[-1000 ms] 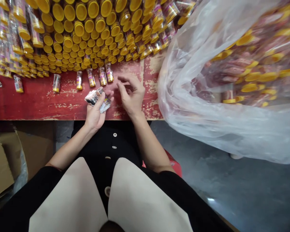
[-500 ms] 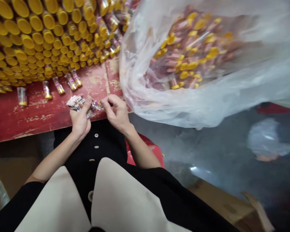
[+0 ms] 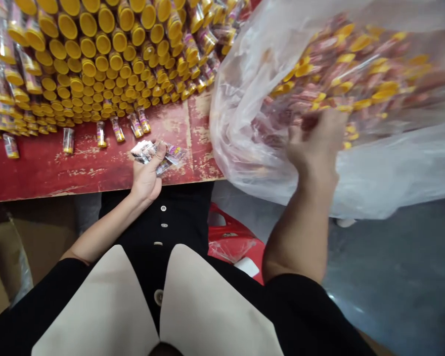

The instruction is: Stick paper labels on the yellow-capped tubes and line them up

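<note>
My left hand (image 3: 147, 173) is closed on a bunch of small printed plastic wrappers (image 3: 176, 154), which fan out past the thumb over the red table. Over at the right, my right hand (image 3: 316, 137) reaches into the mouth of a large clear plastic bag (image 3: 237, 118). Inside that bag lie many loose pinkish tubes with yellow caps (image 3: 387, 90). Motion smears the right fingers, so whether they grip a tube cannot be made out.
Stacked yellow-capped tubes (image 3: 106, 64) cover the back of the worn red table (image 3: 77, 170). Several wrapped tubes (image 3: 117, 129) lie singly before the stack. Below the table are a red plastic stool (image 3: 233, 230) and cardboard (image 3: 44, 232).
My right hand has left the wrappers near my left hand and moved right into the bag. My left hand still holds the bunch. The whole view has shifted somewhat.
</note>
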A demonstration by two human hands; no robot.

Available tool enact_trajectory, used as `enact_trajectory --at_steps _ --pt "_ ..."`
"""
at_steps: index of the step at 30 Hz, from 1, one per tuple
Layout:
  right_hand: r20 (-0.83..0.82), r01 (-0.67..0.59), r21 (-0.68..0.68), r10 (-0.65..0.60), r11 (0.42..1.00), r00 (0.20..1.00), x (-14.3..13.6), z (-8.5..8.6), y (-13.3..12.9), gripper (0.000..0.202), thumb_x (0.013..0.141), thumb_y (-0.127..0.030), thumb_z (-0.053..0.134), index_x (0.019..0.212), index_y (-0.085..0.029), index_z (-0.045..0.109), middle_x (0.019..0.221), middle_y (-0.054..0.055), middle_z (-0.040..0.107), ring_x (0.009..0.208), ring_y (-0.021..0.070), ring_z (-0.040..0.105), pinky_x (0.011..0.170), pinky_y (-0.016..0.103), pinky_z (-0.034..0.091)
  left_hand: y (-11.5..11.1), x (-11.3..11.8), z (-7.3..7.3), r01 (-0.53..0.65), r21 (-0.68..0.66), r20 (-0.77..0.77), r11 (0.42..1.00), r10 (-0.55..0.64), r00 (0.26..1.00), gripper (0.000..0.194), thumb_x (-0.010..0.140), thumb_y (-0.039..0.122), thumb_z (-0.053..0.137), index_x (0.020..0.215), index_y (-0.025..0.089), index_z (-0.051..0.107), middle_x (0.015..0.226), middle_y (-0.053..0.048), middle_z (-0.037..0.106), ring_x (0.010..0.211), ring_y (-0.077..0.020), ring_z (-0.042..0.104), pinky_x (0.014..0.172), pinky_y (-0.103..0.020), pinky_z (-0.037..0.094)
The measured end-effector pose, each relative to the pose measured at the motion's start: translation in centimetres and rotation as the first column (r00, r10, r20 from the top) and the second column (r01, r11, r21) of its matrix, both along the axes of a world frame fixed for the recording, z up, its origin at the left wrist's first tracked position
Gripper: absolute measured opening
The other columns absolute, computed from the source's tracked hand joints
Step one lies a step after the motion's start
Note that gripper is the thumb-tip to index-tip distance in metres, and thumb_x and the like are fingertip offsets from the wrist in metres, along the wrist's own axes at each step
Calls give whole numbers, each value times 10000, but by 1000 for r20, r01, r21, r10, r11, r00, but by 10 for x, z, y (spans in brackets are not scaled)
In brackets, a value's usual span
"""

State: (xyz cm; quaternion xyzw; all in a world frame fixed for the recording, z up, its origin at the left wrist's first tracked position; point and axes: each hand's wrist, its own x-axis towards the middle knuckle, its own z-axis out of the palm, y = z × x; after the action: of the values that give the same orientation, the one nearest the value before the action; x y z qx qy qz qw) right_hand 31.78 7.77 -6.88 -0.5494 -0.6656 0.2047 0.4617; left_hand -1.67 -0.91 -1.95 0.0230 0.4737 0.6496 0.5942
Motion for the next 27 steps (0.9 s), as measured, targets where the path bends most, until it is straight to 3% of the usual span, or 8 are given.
enact_trajectory --at_steps 3,6,11,15,17,21,24,27 --pt "-78 -52 -134 42 990 996 -71 53 -52 205 936 -386 596 1140 -363 597 1081 58 581 943 175 597 844 357 530 0 -5 0 -17 -17 -23 1000 16 1000 300 689 200 861 914 176 666 836 34 700 931 -117 694 959 -279 500" --pt "-192 -277 -189 241 942 951 -132 75 -91 267 930 -339 606 1197 -337 603 1141 56 580 1021 187 599 839 358 565 0 -9 -1 -21 -13 -27 1000 21 999 267 710 176 842 910 179 665 829 38 694 951 -117 699 962 -272 506" --pt "-579 -495 -260 277 829 767 -193 32 -103 494 934 -583 519 1315 -268 521 1209 83 647 974 170 667 792 336 596 -6 -4 2 -20 33 -86 999 23 996 372 672 125 853 988 212 677 886 44 694 1011 -123 693 985 -268 492" --pt "-650 -281 -248 56 927 758 -220 0 -92 508 833 -526 705 1219 -242 537 1077 52 688 799 117 664 655 247 573 -12 0 3 -12 74 -121 997 21 992 438 608 148 894 976 217 668 855 53 676 952 -108 694 969 -248 486" --pt "-643 -206 -237 5 950 766 -228 -2 -86 483 807 -500 742 1165 -235 557 1117 57 688 751 97 645 635 236 567 -13 -1 2 -19 85 -104 996 27 994 443 619 165 891 993 219 659 878 50 679 957 -108 695 972 -255 486" --pt "-658 -286 -237 62 928 750 -236 10 -82 498 751 -504 793 1100 -227 570 1015 26 707 659 78 617 659 248 586 -11 -7 -1 -31 79 -106 996 39 994 428 657 187 877 1019 220 652 900 44 675 947 -110 695 943 -263 506" --pt "-629 -211 -253 5 944 777 -241 16 -81 378 780 -492 773 960 -210 595 764 -27 641 649 85 629 670 229 581 -10 -6 -2 -71 43 -157 997 77 985 415 682 210 869 1038 223 655 906 40 674 965 -108 690 936 -251 508" --pt "-581 -152 -252 -24 956 813 -237 18 -81 333 901 -533 616 1001 -216 611 771 -12 624 627 91 619 657 249 579 -9 -4 -5 -109 -14 -154 994 106 982 355 697 217 860 996 209 667 881 37 686 949 -107 691 916 -241 515"
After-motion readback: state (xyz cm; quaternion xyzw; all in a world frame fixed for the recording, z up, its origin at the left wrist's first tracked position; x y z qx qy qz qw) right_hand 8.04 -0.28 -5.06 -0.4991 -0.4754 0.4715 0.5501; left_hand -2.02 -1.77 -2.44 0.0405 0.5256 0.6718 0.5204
